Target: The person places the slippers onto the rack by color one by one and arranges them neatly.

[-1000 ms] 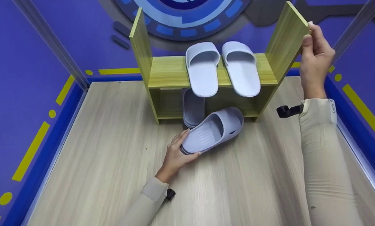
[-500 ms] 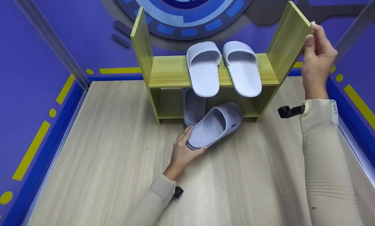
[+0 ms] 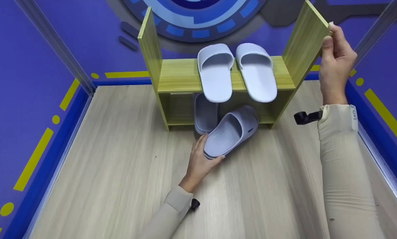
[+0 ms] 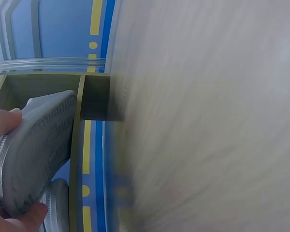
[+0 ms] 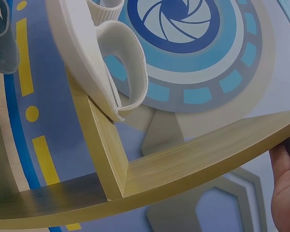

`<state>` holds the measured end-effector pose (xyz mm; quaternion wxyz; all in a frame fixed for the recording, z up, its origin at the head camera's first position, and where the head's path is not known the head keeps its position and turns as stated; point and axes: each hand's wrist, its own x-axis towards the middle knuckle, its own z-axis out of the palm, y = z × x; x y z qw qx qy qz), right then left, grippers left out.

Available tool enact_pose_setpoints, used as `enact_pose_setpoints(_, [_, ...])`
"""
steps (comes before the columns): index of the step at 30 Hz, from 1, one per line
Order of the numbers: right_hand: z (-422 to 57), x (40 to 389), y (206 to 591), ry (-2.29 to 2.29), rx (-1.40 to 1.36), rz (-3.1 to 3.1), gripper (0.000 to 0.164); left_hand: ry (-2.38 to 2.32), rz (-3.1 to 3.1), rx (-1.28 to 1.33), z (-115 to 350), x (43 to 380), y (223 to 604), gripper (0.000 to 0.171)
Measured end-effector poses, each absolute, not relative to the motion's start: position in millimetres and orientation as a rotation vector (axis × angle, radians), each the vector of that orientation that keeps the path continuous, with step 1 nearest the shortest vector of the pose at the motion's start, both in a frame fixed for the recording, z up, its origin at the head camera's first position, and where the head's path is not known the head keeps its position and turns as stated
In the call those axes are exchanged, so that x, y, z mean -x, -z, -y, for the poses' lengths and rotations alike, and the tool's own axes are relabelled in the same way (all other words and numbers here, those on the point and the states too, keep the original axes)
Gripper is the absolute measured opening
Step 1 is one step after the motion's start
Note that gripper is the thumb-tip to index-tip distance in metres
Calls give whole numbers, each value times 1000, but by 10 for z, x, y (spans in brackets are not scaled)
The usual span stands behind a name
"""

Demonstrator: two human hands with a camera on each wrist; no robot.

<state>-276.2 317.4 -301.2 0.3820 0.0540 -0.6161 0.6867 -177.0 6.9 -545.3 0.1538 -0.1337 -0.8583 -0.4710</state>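
My left hand (image 3: 201, 162) grips a grey-lavender slide slipper (image 3: 223, 137) by its heel, thumb on one side and fingers on the other. The slipper lies slantwise, its toe at the right half of the lower opening of a small wooden shoe rack (image 3: 177, 78). In the left wrist view the ridged sole of this slipper (image 4: 38, 140) shows, tilted. Beside it, a matching slipper (image 3: 205, 114) stands partly inside the lower level. My right hand (image 3: 338, 63) pinches the front edge of the rack's right side panel (image 3: 301, 46) near its top.
Two white slippers, a left one (image 3: 216, 79) and a right one (image 3: 260, 78), rest on the upper shelf, heels jutting over its front edge. Blue walls (image 3: 26, 83) enclose the wood-grain surface (image 3: 119, 166). The rack stands near the back wall.
My left hand has moved right and slightly forward with the grey-lavender slipper, which has turned so its toe points further into the rack. My right hand stays on the side panel.
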Motion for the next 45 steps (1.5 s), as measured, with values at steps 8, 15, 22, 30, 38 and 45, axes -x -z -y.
enact_pose_setpoints(8, [-3191, 2773, 3014, -1771, -148, 1552, 28, 1397, 2454, 360, -128, 1745, 5516, 90])
enact_pose_setpoints(15, [-3184, 2768, 3018, -1755, -143, 1577, 29, 1422, 2454, 392, -121, 1740, 5542, 88])
enact_pose_setpoints(22, [-3185, 2770, 3015, -1767, -159, 1562, 29, 1458, 2481, 428, -107, 1716, 5534, 84])
enact_pose_setpoints(30, [-3179, 2757, 3008, -1735, -133, 1589, 29, 1496, 2470, 442, -129, 1709, 5555, 82])
enact_pose_setpoints(38, [-3165, 2752, 3010, -1724, -135, 1601, 28, 1548, 2489, 360, -213, 1683, 5568, 83])
enact_pose_setpoints(45, [-3182, 2765, 3021, -1739, -151, 1569, 28, 1513, 2495, 297, -303, 1679, 5564, 84])
